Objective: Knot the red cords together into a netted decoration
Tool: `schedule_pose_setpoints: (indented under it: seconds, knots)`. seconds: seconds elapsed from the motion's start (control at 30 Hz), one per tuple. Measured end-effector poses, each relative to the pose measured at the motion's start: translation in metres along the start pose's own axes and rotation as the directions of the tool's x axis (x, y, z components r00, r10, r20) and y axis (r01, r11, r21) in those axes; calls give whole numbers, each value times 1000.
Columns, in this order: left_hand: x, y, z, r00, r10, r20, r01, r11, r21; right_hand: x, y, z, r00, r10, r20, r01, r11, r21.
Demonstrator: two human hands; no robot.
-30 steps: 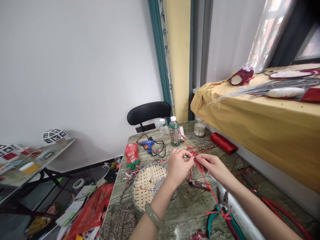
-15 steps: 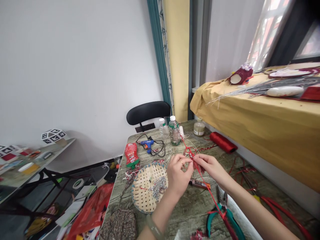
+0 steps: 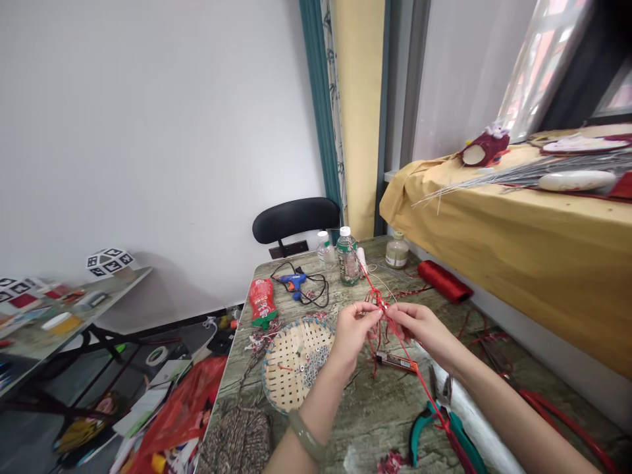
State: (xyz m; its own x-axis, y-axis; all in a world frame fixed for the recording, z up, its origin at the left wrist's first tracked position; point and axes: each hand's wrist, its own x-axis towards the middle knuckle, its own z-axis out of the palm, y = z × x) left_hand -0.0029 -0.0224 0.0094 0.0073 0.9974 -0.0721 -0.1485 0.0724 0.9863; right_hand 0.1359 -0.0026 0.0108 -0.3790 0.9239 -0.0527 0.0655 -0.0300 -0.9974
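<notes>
A red cord (image 3: 411, 355) runs taut from near the bottle, through both hands, down to green-handled pliers (image 3: 444, 421), where it is tied. My left hand (image 3: 356, 329) pinches the cord between thumb and forefinger. Close against it, my right hand (image 3: 415, 324) pinches the cord too, its other fingers curled. Small silvery bits show at the knotted part by the fingertips, too small to make out fully. Below the left wrist lies a round woven tray (image 3: 276, 378) with several metal nuts (image 3: 316, 366). A dark box cutter-like item (image 3: 396, 361) lies beneath the hands.
Bottles (image 3: 347, 260), a blue glue gun (image 3: 294, 283), a red pouch (image 3: 262, 301) and a red thread spool (image 3: 445, 281) stand or lie on the table. Brown yarn (image 3: 236, 441) is at the near left. Red-handled pliers (image 3: 567, 421) lie right. A yellow-draped ledge (image 3: 494, 243) borders the right side.
My fingertips have drawn level at the knot, and my left hand has turned slightly, its fingers more extended. The whole view has shifted a little.
</notes>
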Motion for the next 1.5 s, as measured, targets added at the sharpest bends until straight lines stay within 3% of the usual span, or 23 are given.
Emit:
schedule_pose_setpoints:
  seconds: [0.1, 0.23, 0.53, 0.63, 0.83, 1.13, 1.23, 1.37, 1.43, 1.5]
  knots:
    - [1, 1, -1, 999, -28, 20, 29, 998, -51, 0, 1, 0, 999, 37, 6, -37, 992, 118]
    - [4, -2, -3, 998, -44, -34, 43, 999, -8, 1, 4, 1, 996, 90, -13, -83, 958, 275]
    - [6, -7, -7, 999, -1, -45, 2, 999, 41, 3, 7, 3, 993, 116, -21, -102, 936, 337]
    - [4, 0, -2, 997, 76, -15, -75, 996, 56, 2, 6, 2, 993, 110, -35, -93, 942, 321]
    - [0, 8, 6, 939, 344, -16, -313, 874, 372, 1, 5, 3, 997, 69, -45, -54, 958, 282]
    - [-3, 8, 5, 890, 455, 32, -424, 800, 425, 1, 6, 3, 998, 38, -53, -16, 927, 374]
    - [-5, 9, 5, 883, 467, 51, -443, 790, 424, 2, 5, 3, 998, 52, -39, -35, 933, 359]
    - [-3, 6, 5, 888, 459, 19, -429, 812, 395, 3, 3, 4, 999, -1, -35, 9, 977, 214]
    - [0, 2, 4, 914, 404, -22, -375, 866, 331, 3, 4, 4, 999, -25, -37, 30, 986, 163]
    - [4, -3, 3, 960, 271, -66, -254, 948, 193, 4, 8, 3, 999, -24, -36, 29, 989, 144]
